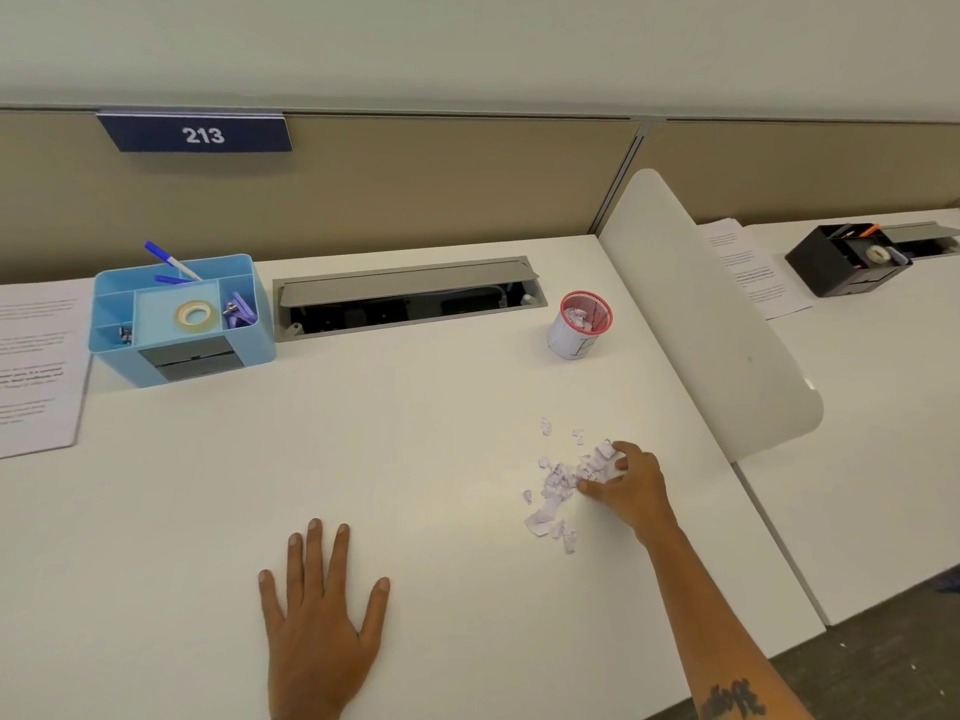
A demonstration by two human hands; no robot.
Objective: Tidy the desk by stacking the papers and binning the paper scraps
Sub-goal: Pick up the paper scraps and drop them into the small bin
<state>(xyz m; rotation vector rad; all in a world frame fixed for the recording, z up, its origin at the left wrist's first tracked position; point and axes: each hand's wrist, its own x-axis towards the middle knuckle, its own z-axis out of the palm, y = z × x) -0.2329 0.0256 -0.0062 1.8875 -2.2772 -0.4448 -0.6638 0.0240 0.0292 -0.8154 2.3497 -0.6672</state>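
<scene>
Bare, sleeveless forearms; a dark tattoo (732, 699) marks the right forearm.

We see a bright, even, diffuse light with no single source showing. Shadows are faint and soft: a pale one under the left hand (322, 626), another beside the blue organiser (179, 319). The desk (415, 459) shows no harsh glare. Straight edges bow toward the corners, and printed text is smeared, unreadable.

Single head view, forward and down over desk (208, 511).
</scene>
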